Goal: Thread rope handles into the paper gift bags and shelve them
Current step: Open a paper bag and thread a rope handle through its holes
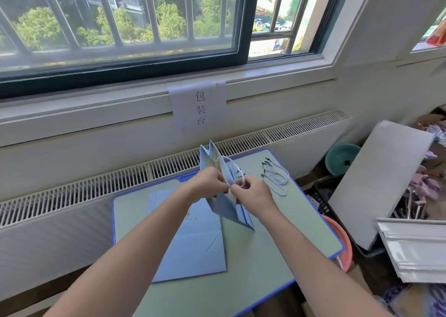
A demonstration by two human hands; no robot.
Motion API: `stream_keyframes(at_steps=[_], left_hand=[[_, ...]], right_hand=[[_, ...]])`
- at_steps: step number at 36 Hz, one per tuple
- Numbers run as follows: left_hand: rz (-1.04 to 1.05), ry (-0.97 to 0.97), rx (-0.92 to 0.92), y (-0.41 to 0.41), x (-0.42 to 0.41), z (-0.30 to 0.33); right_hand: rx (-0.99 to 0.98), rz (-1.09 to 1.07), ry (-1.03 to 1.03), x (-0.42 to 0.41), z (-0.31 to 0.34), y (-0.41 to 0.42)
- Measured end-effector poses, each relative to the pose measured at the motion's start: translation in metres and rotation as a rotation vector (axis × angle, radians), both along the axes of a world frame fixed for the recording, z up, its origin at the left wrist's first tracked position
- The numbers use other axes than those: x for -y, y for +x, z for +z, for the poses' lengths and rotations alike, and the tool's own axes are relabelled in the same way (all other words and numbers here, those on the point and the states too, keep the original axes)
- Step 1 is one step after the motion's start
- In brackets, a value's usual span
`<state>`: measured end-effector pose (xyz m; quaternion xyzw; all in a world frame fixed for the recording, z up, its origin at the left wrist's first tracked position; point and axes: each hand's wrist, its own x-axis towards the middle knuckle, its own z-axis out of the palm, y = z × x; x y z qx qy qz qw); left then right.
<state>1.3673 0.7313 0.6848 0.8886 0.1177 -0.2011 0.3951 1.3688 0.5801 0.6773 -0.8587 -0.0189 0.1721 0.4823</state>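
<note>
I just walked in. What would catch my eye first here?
Two hands, left hand and right hand, hold a blue paper bag upright mid-table, threading a rope handle. Spare rope handles lie at the table's far right; a paper sign hangs under the window.

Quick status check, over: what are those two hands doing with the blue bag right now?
Left hand and right hand both pinching the upright blue bag at its rim. Rope handle looped there. Spare ropes lie on the table, nothing blocking.
</note>
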Motion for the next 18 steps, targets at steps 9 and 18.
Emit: stream_keyframes(at_steps=[9, 18], left_hand=[[-0.16, 0.277, 0.137, 0.0, -0.013, 0.002], [-0.312, 0.266, 0.587, 0.003, -0.007, 0.019]], right_hand=[[0.024, -0.013, -0.04, 0.016, 0.011, 0.014], [0.204, 0.054, -0.208, 0.027, 0.042, 0.029]])
